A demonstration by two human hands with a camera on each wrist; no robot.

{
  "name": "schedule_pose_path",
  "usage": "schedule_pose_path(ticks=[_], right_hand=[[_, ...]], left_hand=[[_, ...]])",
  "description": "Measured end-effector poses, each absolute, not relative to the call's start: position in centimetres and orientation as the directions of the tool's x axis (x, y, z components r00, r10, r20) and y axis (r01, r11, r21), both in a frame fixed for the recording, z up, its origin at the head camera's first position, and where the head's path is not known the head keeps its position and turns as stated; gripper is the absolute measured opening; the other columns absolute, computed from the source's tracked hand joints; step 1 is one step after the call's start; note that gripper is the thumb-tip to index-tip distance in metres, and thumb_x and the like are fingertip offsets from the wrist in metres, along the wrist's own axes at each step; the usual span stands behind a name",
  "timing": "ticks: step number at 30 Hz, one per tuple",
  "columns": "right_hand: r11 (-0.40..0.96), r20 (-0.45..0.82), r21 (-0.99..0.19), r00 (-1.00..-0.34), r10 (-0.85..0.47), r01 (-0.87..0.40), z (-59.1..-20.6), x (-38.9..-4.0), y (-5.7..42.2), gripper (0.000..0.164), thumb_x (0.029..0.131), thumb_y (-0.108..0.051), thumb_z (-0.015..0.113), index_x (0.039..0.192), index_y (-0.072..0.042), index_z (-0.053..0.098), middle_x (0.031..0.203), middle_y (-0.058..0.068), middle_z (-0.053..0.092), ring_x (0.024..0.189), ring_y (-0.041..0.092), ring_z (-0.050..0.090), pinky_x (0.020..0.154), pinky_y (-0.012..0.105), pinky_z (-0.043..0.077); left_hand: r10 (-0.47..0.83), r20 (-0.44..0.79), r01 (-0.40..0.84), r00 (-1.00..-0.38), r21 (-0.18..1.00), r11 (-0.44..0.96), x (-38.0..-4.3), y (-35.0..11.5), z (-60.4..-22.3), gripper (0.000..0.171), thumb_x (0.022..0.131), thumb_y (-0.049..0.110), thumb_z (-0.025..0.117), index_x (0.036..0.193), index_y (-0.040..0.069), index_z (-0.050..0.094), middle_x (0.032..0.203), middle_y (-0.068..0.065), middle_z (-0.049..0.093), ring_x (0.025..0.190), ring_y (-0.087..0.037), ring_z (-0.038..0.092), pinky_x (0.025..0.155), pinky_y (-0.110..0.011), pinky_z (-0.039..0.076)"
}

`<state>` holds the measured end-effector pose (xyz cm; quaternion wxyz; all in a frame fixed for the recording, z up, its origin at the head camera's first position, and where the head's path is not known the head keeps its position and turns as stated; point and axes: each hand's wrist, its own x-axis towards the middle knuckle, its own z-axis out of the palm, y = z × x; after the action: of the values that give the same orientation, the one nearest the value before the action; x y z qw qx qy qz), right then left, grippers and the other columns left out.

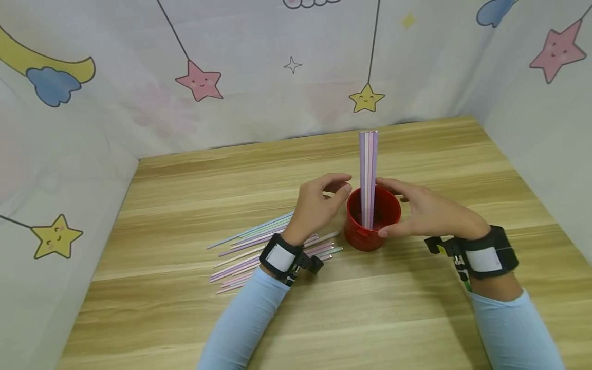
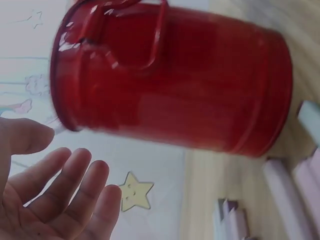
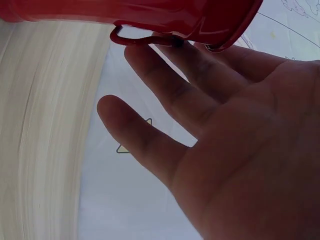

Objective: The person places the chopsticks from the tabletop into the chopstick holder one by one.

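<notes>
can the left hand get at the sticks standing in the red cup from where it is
Probably yes: the left hand is open beside the red cup, the upright sticks rise well above the rim, and nothing appears to block the way from that side.

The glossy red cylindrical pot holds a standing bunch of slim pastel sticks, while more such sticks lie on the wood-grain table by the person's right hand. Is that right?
Not quite: the loose pastel sticks lie by the person's left hand, as the head view shows. The red pot does hold a standing bunch, and the loose ones do lie on the table.
</notes>
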<state>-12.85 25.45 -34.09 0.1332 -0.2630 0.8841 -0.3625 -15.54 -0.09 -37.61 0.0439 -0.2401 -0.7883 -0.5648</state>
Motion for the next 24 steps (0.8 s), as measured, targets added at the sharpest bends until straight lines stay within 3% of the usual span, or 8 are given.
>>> schedule_pose_path(ticks=[6,9,11,16,19,24], right_hand=[[0.621,-0.055,-0.704,-0.847,-0.529,-0.343,-34.0,-13.0,25.3,0.09,0.079,-0.041,0.087,0.15,-0.008,0.043,0.138,0.01,0.058,0.121,0.033,0.054,0.093,0.056,0.052],[0.642,-0.071,-0.698,-0.862,-0.502,-0.317,-34.0,-13.1,25.3,0.092,0.077,-0.045,0.087,0.148,-0.006,0.043,0.137,0.012,0.058,0.118,0.034,0.055,0.089,0.055,0.054],[0.644,-0.074,-0.699,-0.865,-0.496,-0.31,-34.1,-13.1,25.4,0.094,0.077,-0.045,0.088,0.149,-0.005,0.043,0.138,0.013,0.057,0.118,0.035,0.055,0.088,0.055,0.055],[0.634,-0.086,-0.704,-0.848,-0.522,-0.319,-34.4,-13.0,25.9,0.096,0.078,-0.043,0.087,0.153,-0.008,0.038,0.144,0.013,0.052,0.125,0.036,0.05,0.093,0.058,0.052],[0.621,-0.097,-0.715,-0.834,-0.543,-0.321,-34.5,-13.0,26.2,0.094,0.08,-0.042,0.085,0.154,-0.011,0.037,0.144,0.011,0.052,0.125,0.036,0.051,0.093,0.058,0.051],[0.622,-0.098,-0.715,-0.836,-0.54,-0.319,-34.6,-13.1,26.2,0.089,0.081,-0.041,0.085,0.152,-0.012,0.04,0.14,0.01,0.056,0.121,0.034,0.053,0.091,0.057,0.053]], left_hand=[[0.283,0.352,0.427,-0.892,0.861,0.275,-16.2,-2.2,-36.9,0.026,0.099,0.019,0.065,0.121,0.007,0.072,0.107,-0.003,0.073,0.095,-0.012,0.067,0.077,-0.028,0.058],[0.296,0.331,0.428,-0.896,0.823,0.373,-16.5,-3.2,-36.9,0.026,0.099,0.018,0.065,0.122,0.007,0.071,0.106,-0.004,0.073,0.095,-0.014,0.068,0.079,-0.03,0.057],[0.316,0.291,0.419,-0.903,0.757,0.501,-16.7,-3.7,-37.1,0.028,0.099,0.019,0.064,0.123,0.007,0.071,0.107,-0.005,0.073,0.096,-0.018,0.068,0.08,-0.032,0.055],[0.35,0.102,0.355,-0.931,0.478,0.804,-16.9,-4.6,-37.6,0.031,0.097,0.021,0.063,0.123,0.008,0.072,0.111,-0.008,0.073,0.094,-0.023,0.068,0.068,-0.037,0.055],[0.346,-0.021,0.317,-0.938,0.349,0.882,-16.9,-5.2,-37.9,0.026,0.095,0.014,0.061,0.116,0.009,0.074,0.107,-0.006,0.072,0.087,-0.021,0.066,0.06,-0.039,0.055],[0.304,-0.14,0.266,-0.942,0.235,0.935,-17.1,-6.3,-38.4,0.014,0.092,0.004,0.06,0.092,0.011,0.073,0.085,-0.004,0.063,0.068,-0.019,0.055,0.051,-0.036,0.045]])
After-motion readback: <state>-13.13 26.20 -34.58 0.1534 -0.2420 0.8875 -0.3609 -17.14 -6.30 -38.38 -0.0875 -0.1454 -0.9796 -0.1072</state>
